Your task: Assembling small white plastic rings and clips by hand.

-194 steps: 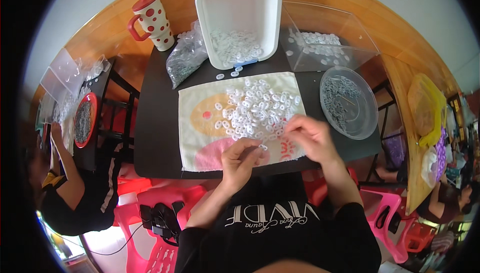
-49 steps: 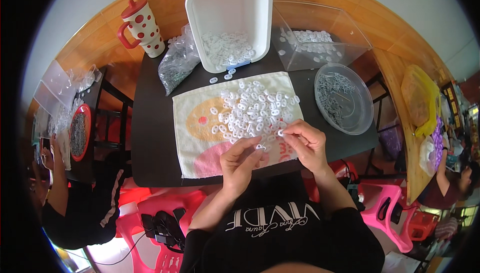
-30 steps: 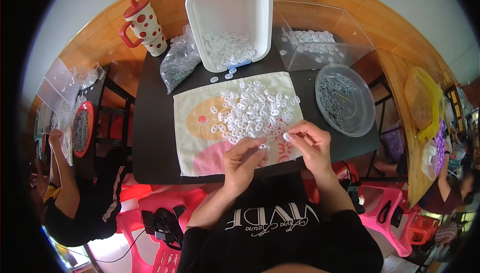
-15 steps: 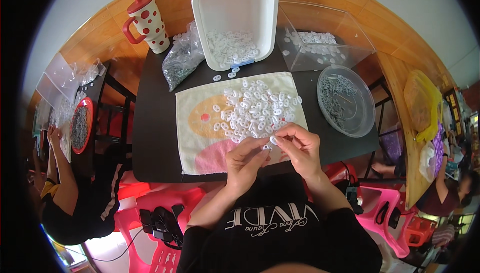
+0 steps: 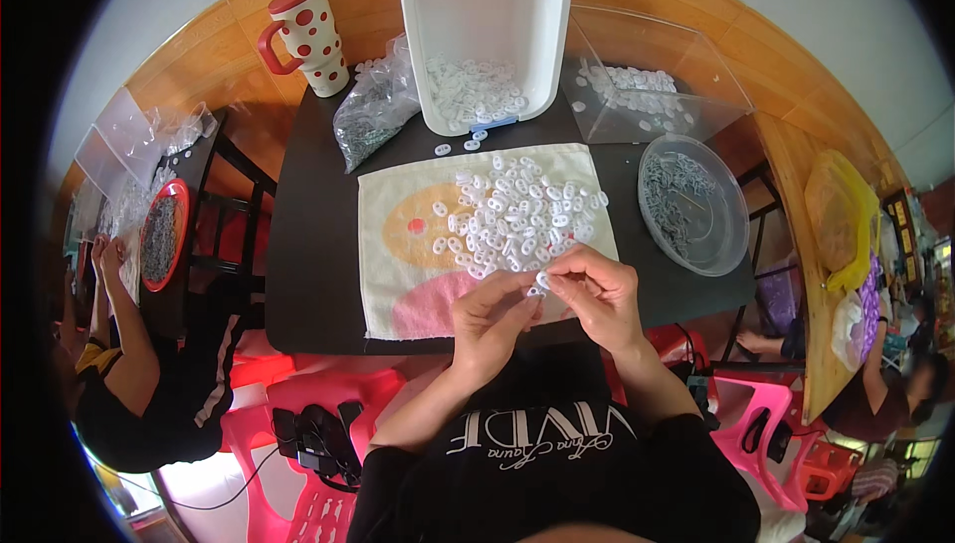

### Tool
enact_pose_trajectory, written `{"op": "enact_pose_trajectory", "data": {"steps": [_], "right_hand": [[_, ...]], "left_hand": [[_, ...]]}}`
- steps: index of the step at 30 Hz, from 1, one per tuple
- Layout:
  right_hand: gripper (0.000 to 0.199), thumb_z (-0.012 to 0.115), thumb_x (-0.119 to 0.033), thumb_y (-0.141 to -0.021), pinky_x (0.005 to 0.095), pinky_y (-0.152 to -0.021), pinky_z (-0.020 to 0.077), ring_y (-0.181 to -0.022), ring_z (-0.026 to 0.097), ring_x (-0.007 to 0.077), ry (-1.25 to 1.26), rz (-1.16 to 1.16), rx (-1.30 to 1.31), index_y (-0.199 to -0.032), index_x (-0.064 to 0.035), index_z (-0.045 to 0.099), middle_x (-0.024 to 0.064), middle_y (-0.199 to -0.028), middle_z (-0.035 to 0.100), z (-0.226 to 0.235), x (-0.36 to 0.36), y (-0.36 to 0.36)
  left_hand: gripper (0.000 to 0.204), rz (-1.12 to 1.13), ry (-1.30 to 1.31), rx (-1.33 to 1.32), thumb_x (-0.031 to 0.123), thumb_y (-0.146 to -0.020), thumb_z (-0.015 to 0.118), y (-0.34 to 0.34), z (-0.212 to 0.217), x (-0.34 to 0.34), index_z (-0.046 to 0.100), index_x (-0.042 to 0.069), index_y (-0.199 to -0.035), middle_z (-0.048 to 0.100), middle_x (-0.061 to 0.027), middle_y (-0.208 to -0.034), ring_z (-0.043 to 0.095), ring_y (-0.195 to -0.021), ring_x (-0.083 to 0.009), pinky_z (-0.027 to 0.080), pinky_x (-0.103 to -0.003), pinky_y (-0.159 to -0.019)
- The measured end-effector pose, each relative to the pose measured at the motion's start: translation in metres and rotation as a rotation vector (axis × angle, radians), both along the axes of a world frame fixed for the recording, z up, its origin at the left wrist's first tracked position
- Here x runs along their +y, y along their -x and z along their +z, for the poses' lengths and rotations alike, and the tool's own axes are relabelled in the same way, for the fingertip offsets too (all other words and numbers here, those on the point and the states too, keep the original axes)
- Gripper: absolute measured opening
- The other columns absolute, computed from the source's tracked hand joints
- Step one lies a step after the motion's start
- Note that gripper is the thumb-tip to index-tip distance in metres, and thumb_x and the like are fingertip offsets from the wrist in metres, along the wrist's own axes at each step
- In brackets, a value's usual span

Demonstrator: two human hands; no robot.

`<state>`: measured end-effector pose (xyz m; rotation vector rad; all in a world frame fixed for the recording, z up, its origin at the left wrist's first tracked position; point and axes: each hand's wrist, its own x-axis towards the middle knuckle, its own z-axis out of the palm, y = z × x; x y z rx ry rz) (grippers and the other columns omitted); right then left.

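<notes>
Over the near edge of a patterned towel (image 5: 403, 294), my left hand (image 5: 489, 322) and my right hand (image 5: 599, 296) meet, fingertips almost touching. Each is closed in a pinch. Between the left fingertips is a small white oval piece (image 5: 534, 291) with holes. A second white piece (image 5: 543, 279) is pinched by my right thumb and finger, right against the first; whether the two are joined cannot be made out. Just beyond my fingers lies a loose heap of similar white two-hole pieces (image 5: 517, 210) on the towel.
Behind the towel stand a white bin (image 5: 562, 46) with more pieces, a clear box (image 5: 686, 76), and a bag of small grey metal parts (image 5: 373, 120). A round tub (image 5: 716, 255) of grey parts is at right. A spotted tumbler (image 5: 310, 41) stands back left. Another person's hands (image 5: 104, 255) are far left.
The view has shifted slightly, so the table things sit a little farther right. My hands keep their pinch, and the two white pieces appear closer together.
</notes>
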<state>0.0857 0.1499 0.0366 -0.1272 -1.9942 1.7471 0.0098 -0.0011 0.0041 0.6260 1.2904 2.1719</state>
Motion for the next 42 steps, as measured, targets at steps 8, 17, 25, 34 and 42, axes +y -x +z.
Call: {"op": "enact_pose_trajectory", "data": {"steps": [8,17,25,34,42], "right_hand": [[0.008,0.064,0.009,-0.089,0.0201,-0.059,0.0411,-0.074,0.056,0.0073,-0.015,0.106,-0.018,-0.096,0.0054,0.067,0.0074,-0.089,0.064,0.002,0.001,0.001],[0.016,0.062,0.014,-0.085,0.0239,-0.063,0.0458,-0.073,0.059,0.0113,-0.077,0.106,-0.059,-0.097,0.0047,0.067,0.0076,-0.086,0.065,-0.026,0.009,-0.005],[0.021,0.062,0.014,-0.076,0.0353,-0.069,0.0498,-0.077,0.064,0.0316,-0.478,0.027,-0.032,-0.093,0.0026,0.064,0.0143,-0.083,0.063,-0.037,0.005,-0.008],[0.030,0.056,0.020,-0.070,0.0343,-0.072,0.0519,-0.082,0.065,0.0302,-0.480,0.083,0.003,-0.094,0.0039,0.065,0.0145,-0.093,0.065,-0.040,0.009,-0.008],[0.026,0.062,0.012,-0.067,0.0392,-0.067,0.0499,-0.080,0.062,0.0323,-0.663,0.031,0.108,-0.089,-0.0007,0.064,0.0118,-0.089,0.060,-0.034,0.004,-0.009]], "left_hand": [[0.031,0.004,-0.026,-0.017,-0.014,-0.088,0.060,-0.002,-0.004,-0.001,0.067,-0.003,-0.116,0.066,-0.0077,-0.096,0.063,-0.074,-0.0111,0.050,-0.023,-0.062],[0.035,0.127,0.409,0.759,-0.010,-0.082,0.065,0.003,-0.010,0.000,0.064,-0.004,-0.116,0.066,-0.0132,-0.097,0.067,-0.076,-0.0235,0.053,-0.032,-0.064],[0.029,0.189,0.513,0.939,-0.010,-0.076,0.063,0.005,-0.010,0.002,0.066,-0.003,-0.104,0.064,-0.0171,-0.091,0.066,-0.078,-0.0353,0.054,-0.040,-0.068],[0.024,0.117,0.460,0.874,-0.012,-0.076,0.063,0.013,-0.007,-0.006,0.068,-0.004,-0.098,0.068,-0.0186,-0.096,0.068,-0.082,-0.0351,0.055,-0.039,-0.071],[0.021,0.106,0.408,0.921,-0.013,-0.075,0.062,0.015,-0.006,-0.006,0.069,-0.003,-0.092,0.069,-0.0167,-0.092,0.069,-0.081,-0.0340,0.056,-0.038,-0.070]]}}
